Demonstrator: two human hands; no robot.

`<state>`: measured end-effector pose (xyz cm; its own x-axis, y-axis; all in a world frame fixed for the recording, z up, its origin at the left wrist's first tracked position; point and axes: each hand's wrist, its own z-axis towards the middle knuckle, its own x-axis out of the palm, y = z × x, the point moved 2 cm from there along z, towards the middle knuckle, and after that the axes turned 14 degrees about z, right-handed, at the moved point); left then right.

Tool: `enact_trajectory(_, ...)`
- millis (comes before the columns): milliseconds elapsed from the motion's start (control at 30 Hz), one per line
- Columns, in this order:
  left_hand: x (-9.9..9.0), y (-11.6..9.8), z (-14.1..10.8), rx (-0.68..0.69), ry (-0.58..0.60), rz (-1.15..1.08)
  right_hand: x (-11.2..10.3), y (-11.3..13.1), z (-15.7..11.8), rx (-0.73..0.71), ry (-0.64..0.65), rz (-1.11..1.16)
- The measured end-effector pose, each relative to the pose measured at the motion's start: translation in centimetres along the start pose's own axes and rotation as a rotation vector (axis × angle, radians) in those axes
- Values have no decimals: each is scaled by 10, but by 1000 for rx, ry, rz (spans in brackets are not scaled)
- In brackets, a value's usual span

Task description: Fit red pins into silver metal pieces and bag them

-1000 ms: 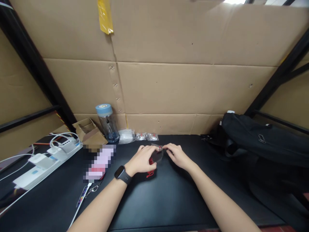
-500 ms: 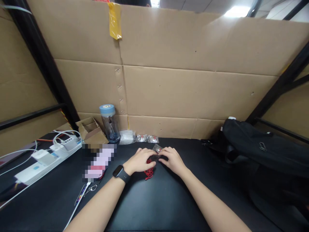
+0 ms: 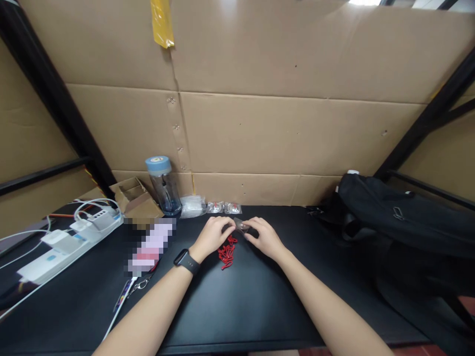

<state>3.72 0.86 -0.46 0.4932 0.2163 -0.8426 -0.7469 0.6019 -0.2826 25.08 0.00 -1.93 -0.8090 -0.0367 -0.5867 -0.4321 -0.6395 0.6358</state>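
Observation:
Between my hands is a small clear plastic bag (image 3: 240, 225), its contents too small to make out. My left hand (image 3: 216, 234), with a dark watch on the wrist, pinches the bag's left side between thumb and fingers. On the opposite side, my right hand (image 3: 264, 237) grips the bag with its fingertips. A loose bunch of red cords (image 3: 227, 253) lies on the black tabletop (image 3: 237, 301) just below the hands. Beyond them, two small clear packets (image 3: 232, 208) with red marks rest by the cardboard wall, beside a pile of clear plastic bags (image 3: 193, 206).
A blue-lidded bottle (image 3: 163, 188) stands near an open cardboard box (image 3: 138, 200). To the left lie a white power strip (image 3: 70, 247) with chargers and a blurred-out phone (image 3: 154, 244) on a cable. A black backpack (image 3: 404, 232) occupies the right side.
The camera view has tilted down slightly. My hands have moved a little apart around the bag, and more of the red cords shows below them.

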Motion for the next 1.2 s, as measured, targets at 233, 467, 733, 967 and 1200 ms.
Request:
enact_trajectory(233, -7, -9, -1, -4, 17, -193, -3, 3, -2, 37, 21, 143)
enact_trajectory(467, -2, 0, -2, 62, 94, -110, -10, 8, -3, 96, -29, 156)
enact_trajectory(733, 1, 4, -1, -200, 86, -151, -15, -16, -1, 347, -137, 543)
enact_trajectory(967, 5, -7, -4, -260, 0, -248, -12, -16, -2, 260, -232, 734)
enact_trajectory(1200, 4, -12, -3, -245, -83, -276, -23, -10, -1, 176, -123, 552)
